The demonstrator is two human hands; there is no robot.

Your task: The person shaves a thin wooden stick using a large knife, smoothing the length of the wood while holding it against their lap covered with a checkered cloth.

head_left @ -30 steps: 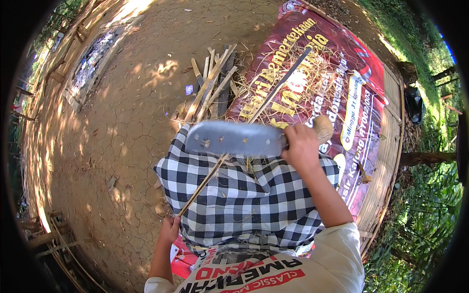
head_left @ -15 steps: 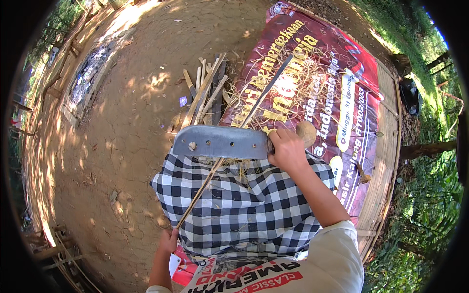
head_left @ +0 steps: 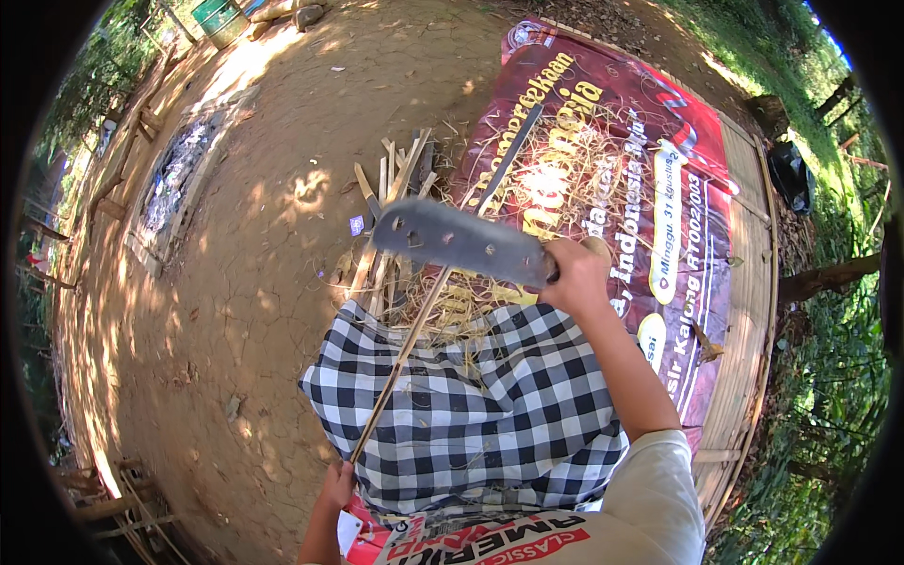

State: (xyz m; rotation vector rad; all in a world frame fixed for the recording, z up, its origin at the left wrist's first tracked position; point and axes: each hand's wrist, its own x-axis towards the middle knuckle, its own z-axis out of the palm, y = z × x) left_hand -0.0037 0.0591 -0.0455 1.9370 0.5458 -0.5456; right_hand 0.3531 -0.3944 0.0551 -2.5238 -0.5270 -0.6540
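Right hand (head_left: 576, 278) grips a heavy knife (head_left: 461, 242) by its handle, blade over the lap; left hand (head_left: 336, 485) pinches the near end of a thin, springy bamboo strip (head_left: 405, 358) crossing the checked cloth (head_left: 471, 414).

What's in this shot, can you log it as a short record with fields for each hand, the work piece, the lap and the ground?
Right hand: gripping the handle of a broad grey blade, raised, flat side up
Left hand: holding the near end of a thin bamboo strip
Lap: black and white checked cloth
Ground: bare dirt, pile of split bamboo pieces, straw-like shavings on a red printed banner
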